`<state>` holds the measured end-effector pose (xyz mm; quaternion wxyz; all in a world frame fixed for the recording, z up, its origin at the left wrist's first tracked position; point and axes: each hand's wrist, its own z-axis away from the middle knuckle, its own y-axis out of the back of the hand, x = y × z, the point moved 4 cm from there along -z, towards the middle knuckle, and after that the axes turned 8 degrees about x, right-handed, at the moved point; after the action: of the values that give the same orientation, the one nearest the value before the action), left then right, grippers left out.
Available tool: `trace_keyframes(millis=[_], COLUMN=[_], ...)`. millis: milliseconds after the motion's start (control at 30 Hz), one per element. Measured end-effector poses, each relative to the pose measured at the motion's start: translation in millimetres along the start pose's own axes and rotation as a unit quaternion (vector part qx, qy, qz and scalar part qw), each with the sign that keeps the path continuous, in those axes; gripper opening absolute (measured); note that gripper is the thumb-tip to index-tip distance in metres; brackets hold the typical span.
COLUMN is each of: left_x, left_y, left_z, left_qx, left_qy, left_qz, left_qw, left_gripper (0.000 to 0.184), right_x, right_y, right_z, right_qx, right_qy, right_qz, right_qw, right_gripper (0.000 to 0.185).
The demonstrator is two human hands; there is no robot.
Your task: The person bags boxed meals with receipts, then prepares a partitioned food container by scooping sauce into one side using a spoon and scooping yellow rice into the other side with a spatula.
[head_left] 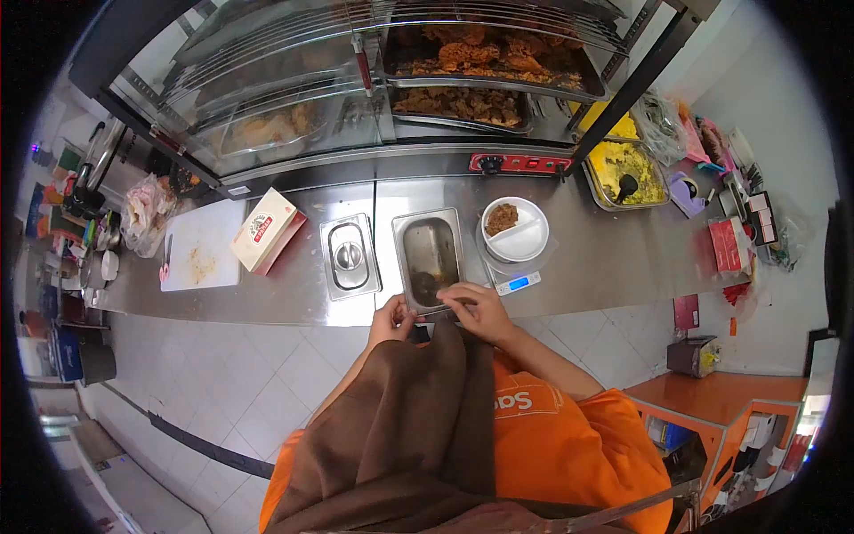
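Observation:
A deep steel pan (431, 233) stands on the counter before me, with a little dark food or liquid at its bottom near end. My left hand (392, 320) is at the pan's near left corner, its fingers bent against the rim. Over the near right rim is my right hand (478, 311), fingers drawn together at the dark stuff; what they hold, if anything, is too small to name. Left of the pan lies a steel lid (348, 256) with a round knob. To the right, a white divided bowl (528, 240) with brown food in one section sits on a digital scale (519, 284).
A carton (265, 233) and a white cutting board (203, 254) with crumbs lie to the left. Behind stands a heated cabinet with trays of fried food (498, 58). A tray of yellow food (623, 169) is at the back right.

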<state>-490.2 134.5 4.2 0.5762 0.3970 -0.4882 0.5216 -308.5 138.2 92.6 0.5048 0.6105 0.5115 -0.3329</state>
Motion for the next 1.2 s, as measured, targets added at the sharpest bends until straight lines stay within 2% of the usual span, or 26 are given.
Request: trace_keyframes(millis=[133,233,333,433,567,633,733,833,900,967,1067,1200], left_x=[8.3,18.6,7.5,5.8,-5.3,9.5,8.7,9.7,3.1,-3.6,-5.4,2.4], left_y=[-1.8,-3.0,-2.9,0.4,3.3,-0.4,-0.8,-3.1,-5.0,-4.1,-2.5,-6.0], left_z=[3.4,6.7,2.4,2.5,-0.2,2.3,2.3,1.5,1.2,-1.0,-2.4,-1.8], left_qx=[0.006,0.018,0.018,0.022,0.019,0.011,0.014,-0.008,-0.024,-0.032,-0.034,-0.026], left_qy=[0.017,0.034,0.005,0.015,0.005,0.009,0.02,0.015,0.015,0.013,0.015,0.01], left_qz=[-0.004,-0.044,0.017,-0.043,-0.036,-0.032,-0.013,-0.007,0.003,0.003,-0.005,0.008], left_qw=[1.0,0.998,1.0,0.999,0.999,0.999,1.0,1.0,1.0,0.999,0.999,1.0], left_gripper=[0.017,0.018,0.019,0.018,0.019,0.019,0.02,0.02,0.02,0.02,0.02,0.019], right_x=[-12.3,-17.1,-20.9,-24.5,-24.1,-22.6,-15.3,19.0,38.5,52.9,53.6,64.9], right_y=[4.4,7.4,7.1,5.2,2.8,1.8,0.2,-5.3,-5.2,1.3,16.1,30.2], right_z=[-2.1,-4.7,-5.1,-3.0,-0.8,-0.5,-1.6,2.7,2.2,1.4,5.2,8.1], right_qx=[-0.117,-0.167,-0.181,-0.203,-0.213,-0.217,-0.161,0.03,0.137,0.218,0.295,0.339], right_qy=[0.092,0.085,0.104,0.107,0.12,0.121,0.103,-0.031,-0.135,-0.212,-0.267,-0.272], right_qz=[0.066,0.065,0.08,0.086,0.097,0.097,0.082,-0.035,-0.172,-0.275,-0.359,-0.443], right_qw=[0.987,0.98,0.975,0.97,0.965,0.964,0.978,0.998,0.966,0.912,0.844,0.784], right_gripper=[0.013,0.015,0.016,0.018,0.017,0.018,0.018,0.016,0.018,0.023,0.022,0.022])
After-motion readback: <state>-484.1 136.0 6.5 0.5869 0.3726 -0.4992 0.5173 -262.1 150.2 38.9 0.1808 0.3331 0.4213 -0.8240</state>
